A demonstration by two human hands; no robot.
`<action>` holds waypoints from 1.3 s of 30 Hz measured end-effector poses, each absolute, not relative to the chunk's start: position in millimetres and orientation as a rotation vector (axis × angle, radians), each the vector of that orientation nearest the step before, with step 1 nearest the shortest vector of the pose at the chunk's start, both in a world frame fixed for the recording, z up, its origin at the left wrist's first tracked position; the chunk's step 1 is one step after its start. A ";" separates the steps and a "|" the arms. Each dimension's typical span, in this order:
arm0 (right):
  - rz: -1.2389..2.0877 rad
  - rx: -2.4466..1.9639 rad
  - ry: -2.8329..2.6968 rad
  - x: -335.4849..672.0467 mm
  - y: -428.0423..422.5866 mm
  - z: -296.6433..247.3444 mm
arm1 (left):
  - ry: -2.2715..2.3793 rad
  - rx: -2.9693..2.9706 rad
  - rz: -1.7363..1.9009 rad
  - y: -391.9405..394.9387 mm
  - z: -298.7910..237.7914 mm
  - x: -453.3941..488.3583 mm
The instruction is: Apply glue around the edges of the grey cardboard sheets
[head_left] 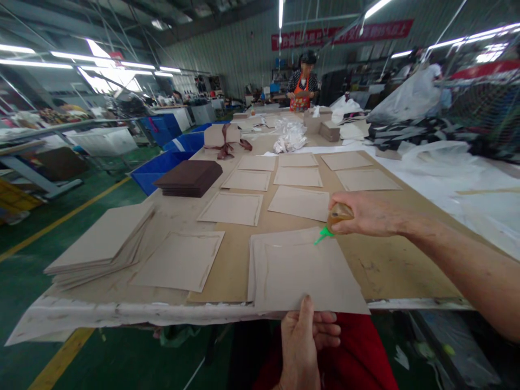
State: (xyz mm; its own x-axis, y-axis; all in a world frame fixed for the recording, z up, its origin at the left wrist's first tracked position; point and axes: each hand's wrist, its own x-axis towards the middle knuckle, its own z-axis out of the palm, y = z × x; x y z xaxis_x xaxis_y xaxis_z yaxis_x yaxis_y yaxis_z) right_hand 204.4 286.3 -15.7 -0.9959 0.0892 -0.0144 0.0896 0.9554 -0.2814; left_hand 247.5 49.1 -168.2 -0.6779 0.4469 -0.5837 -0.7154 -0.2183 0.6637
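Note:
My right hand [357, 214] is wrapped round a glue bottle [340, 215] of amber colour, tipped downward. Its green nozzle [324, 234] points at the far edge of a beige cardboard sheet [304, 276], where a wet line of glue runs along the far and left edges. Under that sheet another one or more stick out at the left. My left hand [303, 344] holds the sheet's near edge, thumb on top and fingers below, over the table's front edge. A separate sheet [179, 262] with glue lines lies to the left.
Several more glued sheets [298, 177] are spread out farther back. A pile of beige sheets [101, 244] and a dark brown stack [190, 176] stand at the left. Blue bins [150, 170] adjoin the table's left side. A co-worker in an orange apron [301, 89] stands at the far end.

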 end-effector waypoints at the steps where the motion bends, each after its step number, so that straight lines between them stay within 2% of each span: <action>1: -0.458 0.095 3.120 199.9 280.3 -16.8 | 1.274 -0.349 1.968 49.2 -168.2 247.4; 12: -0.508 -0.294 3.286 150.8 226.2 -36.6 | 1.276 -0.354 2.007 48.7 -169.0 247.6; 26: -0.458 0.276 3.178 239.0 311.9 -25.5 | 1.306 -0.394 1.994 49.4 -170.2 248.0; 39: -0.456 0.260 3.103 258.0 308.7 -16.4 | 1.329 -0.369 1.992 47.5 -163.5 247.8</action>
